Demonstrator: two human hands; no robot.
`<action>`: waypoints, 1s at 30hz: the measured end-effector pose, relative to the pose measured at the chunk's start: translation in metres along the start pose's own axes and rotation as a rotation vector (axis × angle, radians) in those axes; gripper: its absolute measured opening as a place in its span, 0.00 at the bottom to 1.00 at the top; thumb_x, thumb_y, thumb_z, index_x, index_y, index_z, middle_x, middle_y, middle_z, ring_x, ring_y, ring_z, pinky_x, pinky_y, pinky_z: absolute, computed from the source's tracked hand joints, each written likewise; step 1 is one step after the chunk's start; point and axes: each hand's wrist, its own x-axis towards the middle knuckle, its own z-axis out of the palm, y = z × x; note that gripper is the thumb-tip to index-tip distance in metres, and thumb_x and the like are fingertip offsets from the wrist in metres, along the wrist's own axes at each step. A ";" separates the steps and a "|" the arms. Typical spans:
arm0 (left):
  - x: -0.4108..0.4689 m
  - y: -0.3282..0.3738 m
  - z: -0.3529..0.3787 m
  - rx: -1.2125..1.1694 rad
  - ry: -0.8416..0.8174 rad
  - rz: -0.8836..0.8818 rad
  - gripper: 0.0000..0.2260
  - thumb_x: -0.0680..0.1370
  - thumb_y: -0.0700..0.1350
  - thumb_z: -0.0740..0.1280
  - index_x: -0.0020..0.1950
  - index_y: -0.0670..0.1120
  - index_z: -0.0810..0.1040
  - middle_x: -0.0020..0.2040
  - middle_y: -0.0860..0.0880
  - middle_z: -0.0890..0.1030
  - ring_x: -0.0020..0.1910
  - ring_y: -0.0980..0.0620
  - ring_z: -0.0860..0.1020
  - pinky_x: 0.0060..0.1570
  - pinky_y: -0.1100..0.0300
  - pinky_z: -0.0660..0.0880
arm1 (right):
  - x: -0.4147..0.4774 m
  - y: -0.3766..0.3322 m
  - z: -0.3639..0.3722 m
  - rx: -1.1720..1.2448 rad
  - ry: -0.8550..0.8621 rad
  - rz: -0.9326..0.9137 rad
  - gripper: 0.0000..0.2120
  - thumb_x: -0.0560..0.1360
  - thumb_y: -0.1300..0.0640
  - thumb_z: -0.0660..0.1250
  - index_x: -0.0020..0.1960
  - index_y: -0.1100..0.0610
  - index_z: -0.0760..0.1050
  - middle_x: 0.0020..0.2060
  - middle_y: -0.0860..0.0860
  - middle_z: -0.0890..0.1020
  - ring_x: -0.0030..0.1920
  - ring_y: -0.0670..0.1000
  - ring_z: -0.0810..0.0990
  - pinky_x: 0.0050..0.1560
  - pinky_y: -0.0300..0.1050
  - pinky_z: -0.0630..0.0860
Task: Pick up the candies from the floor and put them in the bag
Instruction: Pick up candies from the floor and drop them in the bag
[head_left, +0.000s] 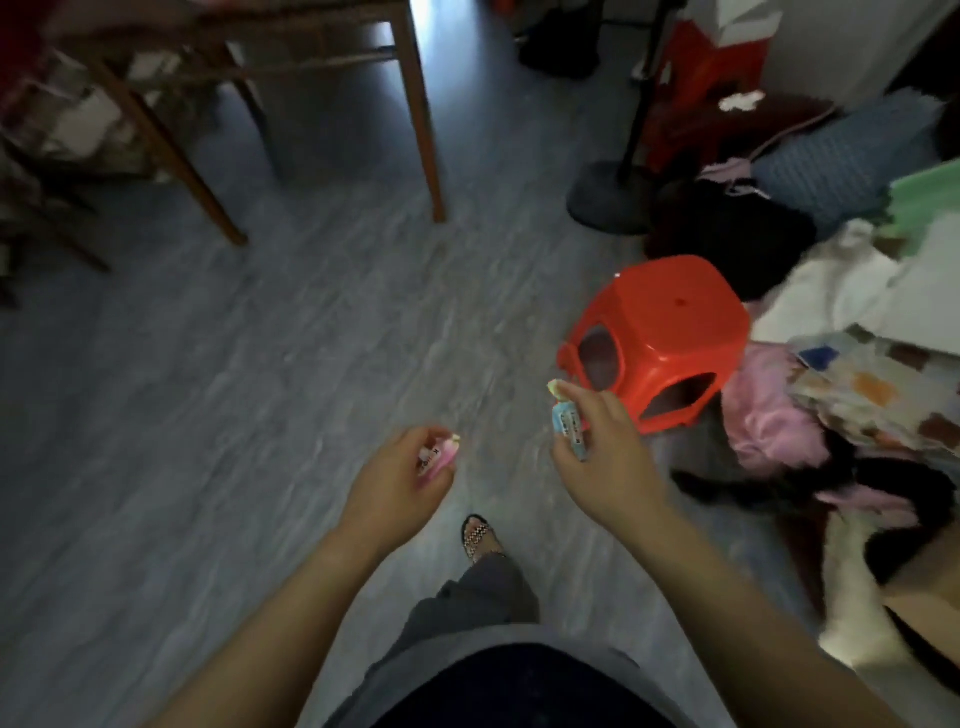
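Both hands are up over the floor, each w/ a candy. The left hand is curled nearly closed round a pink candy, which pokes out past the fingertips. The right hand pinches a blue candy between thumb and fingers, just in front of the red stool; there's a yellowish bit at the wrapper's top end, maybe a second sweet, but the blur makes it hard to say.

No bag that I can pick out from here. It may be somewhere in the heap of cloth right of the stool, or out of sight altogether. No loose candies left on the bare floor left of the stool, as far as I can see.

Risks: the right-hand pinch is light and on a slick wrapper, so a quick swing of the arm could flick the candy out, and if it lands in the cloth by the stool it'd be a pain to find. The pink one sits far out in the left hand, so loosening that curl too early would drop it.

Floor is smooth grey wood-look plank, dim room, one bright patch under the chair well beyond the stool. A fan base stands behind the stool.
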 end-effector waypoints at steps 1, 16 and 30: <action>0.022 -0.011 -0.014 0.007 0.020 -0.016 0.12 0.75 0.50 0.66 0.59 0.52 0.75 0.52 0.55 0.76 0.46 0.56 0.76 0.45 0.61 0.72 | 0.026 -0.006 0.014 0.003 -0.031 -0.001 0.25 0.69 0.63 0.66 0.65 0.50 0.70 0.53 0.51 0.74 0.55 0.49 0.74 0.56 0.37 0.68; 0.350 -0.100 -0.190 -0.048 0.282 -0.153 0.09 0.75 0.47 0.67 0.55 0.50 0.77 0.50 0.52 0.79 0.46 0.53 0.77 0.46 0.59 0.73 | 0.384 -0.066 0.105 -0.092 -0.189 -0.060 0.23 0.72 0.61 0.65 0.66 0.49 0.69 0.53 0.51 0.74 0.48 0.50 0.76 0.48 0.43 0.71; 0.587 -0.205 -0.368 -0.041 0.491 -0.459 0.12 0.74 0.48 0.67 0.58 0.52 0.75 0.54 0.53 0.77 0.45 0.55 0.74 0.46 0.60 0.72 | 0.771 -0.256 0.271 -0.074 -0.469 -0.470 0.24 0.73 0.60 0.64 0.68 0.50 0.67 0.53 0.51 0.72 0.46 0.49 0.73 0.46 0.40 0.69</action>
